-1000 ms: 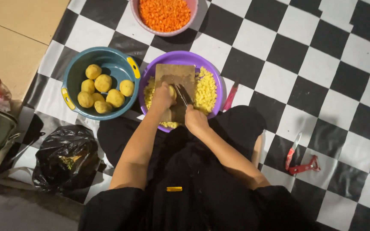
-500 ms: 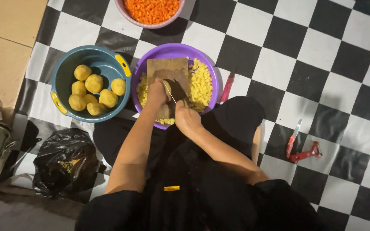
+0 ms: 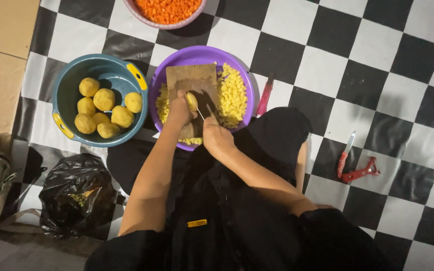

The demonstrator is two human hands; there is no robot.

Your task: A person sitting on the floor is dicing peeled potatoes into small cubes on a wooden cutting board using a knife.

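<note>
A purple bowl (image 3: 242,65) on the checkered floor mat holds diced yellow potato (image 3: 232,95) and a small wooden cutting board (image 3: 189,78). My left hand (image 3: 179,110) pins a peeled potato piece (image 3: 192,102) against the board. My right hand (image 3: 217,138) grips a knife (image 3: 203,111) whose blade rests against that piece. Both forearms reach forward over my dark clothing.
A blue tub (image 3: 66,83) with yellow handles holds several peeled potatoes. A pink bowl of diced carrot (image 3: 169,10) sits at the top. A red-handled knife (image 3: 264,98) lies right of the purple bowl; another knife (image 3: 343,155) and red peeler (image 3: 360,172) lie farther right. A black bag (image 3: 76,193) sits at left.
The camera view has shifted, so the bowls sit lower in the frame. Both hands stay over the board, with the knife working at the potato piece.
</note>
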